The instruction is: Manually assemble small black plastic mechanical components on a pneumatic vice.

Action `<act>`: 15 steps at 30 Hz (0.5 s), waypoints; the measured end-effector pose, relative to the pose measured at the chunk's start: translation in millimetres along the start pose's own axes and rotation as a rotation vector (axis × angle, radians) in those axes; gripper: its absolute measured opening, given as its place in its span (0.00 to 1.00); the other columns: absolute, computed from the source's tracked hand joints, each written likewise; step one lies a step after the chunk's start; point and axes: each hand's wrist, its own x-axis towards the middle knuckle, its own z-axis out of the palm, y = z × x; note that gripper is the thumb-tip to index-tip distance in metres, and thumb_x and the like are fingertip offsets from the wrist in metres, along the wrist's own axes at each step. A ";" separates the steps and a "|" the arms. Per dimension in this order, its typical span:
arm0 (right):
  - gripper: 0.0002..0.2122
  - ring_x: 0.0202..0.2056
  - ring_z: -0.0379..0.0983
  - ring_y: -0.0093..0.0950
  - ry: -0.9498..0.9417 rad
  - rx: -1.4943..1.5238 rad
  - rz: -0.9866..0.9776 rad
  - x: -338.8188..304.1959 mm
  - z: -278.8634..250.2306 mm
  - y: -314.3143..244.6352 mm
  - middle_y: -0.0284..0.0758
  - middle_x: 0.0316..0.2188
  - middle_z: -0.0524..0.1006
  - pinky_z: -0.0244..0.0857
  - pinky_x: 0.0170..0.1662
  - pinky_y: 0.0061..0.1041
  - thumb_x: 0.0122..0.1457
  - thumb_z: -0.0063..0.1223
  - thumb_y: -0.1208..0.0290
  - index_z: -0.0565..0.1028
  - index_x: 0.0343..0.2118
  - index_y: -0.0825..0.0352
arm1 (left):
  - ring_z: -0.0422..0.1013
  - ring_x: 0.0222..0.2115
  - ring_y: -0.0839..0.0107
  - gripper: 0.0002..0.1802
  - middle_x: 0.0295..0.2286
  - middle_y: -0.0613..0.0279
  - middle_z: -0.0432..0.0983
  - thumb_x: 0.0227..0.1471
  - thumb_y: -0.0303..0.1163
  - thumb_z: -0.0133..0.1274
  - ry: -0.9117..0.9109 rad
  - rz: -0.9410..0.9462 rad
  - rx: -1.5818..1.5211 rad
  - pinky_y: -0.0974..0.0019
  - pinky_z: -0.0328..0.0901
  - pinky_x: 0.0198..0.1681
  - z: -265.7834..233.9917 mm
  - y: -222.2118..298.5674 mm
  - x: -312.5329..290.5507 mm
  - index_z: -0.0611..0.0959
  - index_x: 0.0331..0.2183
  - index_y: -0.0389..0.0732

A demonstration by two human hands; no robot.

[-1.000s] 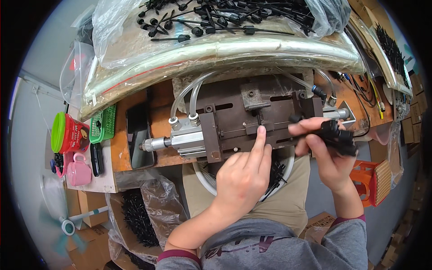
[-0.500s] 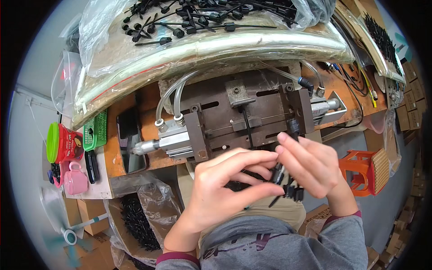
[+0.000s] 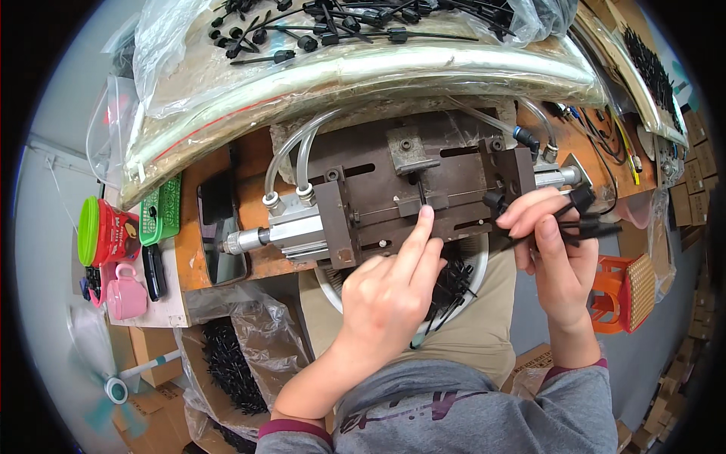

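My left hand [image 3: 389,303] reaches over the dark metal fixture [image 3: 370,163], its index finger stretched out and the other fingers loosely bent. Its fingertip is at a thin black stem [image 3: 423,191] lying across the small block in the middle of the fixture; I cannot tell how hard it presses. Off the fixture's right end, my right hand [image 3: 556,257] is closed around several black plastic pieces [image 3: 581,200] with thin stems and knob-like heads. Below my left hand, more such pieces [image 3: 454,284] lie in a round white-rimmed container [image 3: 329,293] at my lap.
Air cylinders [image 3: 295,234] with clear hoses flank the fixture. Behind it, a plastic-covered tray [image 3: 363,72] bears loose black pieces. A phone [image 3: 221,227], green basket [image 3: 160,216] and pink cup [image 3: 126,293] stand left. A lined box [image 3: 227,363] sits below; an orange stool [image 3: 624,291] is right.
My hands have moved apart. The left went up to the fixture's middle with its index finger out; the right moved right, carrying the black pieces. The container at my lap shows more.
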 end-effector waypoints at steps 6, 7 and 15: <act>0.10 0.18 0.68 0.17 -0.027 0.246 0.403 -0.3 -2.2 -10.7 0.36 0.30 0.77 0.58 0.18 0.15 0.70 0.48 0.70 0.75 0.41 0.73 | 0.75 0.20 0.71 0.16 0.46 0.56 0.82 0.40 0.29 0.70 -0.020 -0.005 0.007 0.72 0.68 0.24 -1.7 -0.5 5.4 0.86 0.35 0.39; 0.10 0.18 0.69 0.18 -0.027 0.294 0.420 0.9 -0.6 -10.8 0.36 0.30 0.77 0.60 0.18 0.16 0.69 0.48 0.70 0.74 0.42 0.73 | 0.76 0.21 0.71 0.16 0.46 0.56 0.82 0.40 0.28 0.70 -0.042 -0.018 0.009 0.73 0.70 0.25 -4.6 0.7 5.5 0.86 0.35 0.38; 0.11 0.15 0.64 0.16 -0.210 0.625 0.503 4.0 6.9 -6.4 0.39 0.32 0.78 0.56 0.17 0.14 0.71 0.46 0.66 0.72 0.37 0.69 | 0.80 0.33 0.71 0.25 0.35 0.55 0.85 0.37 0.23 0.74 -0.087 -0.290 -0.933 0.72 0.75 0.33 -28.1 7.2 0.9 0.87 0.42 0.35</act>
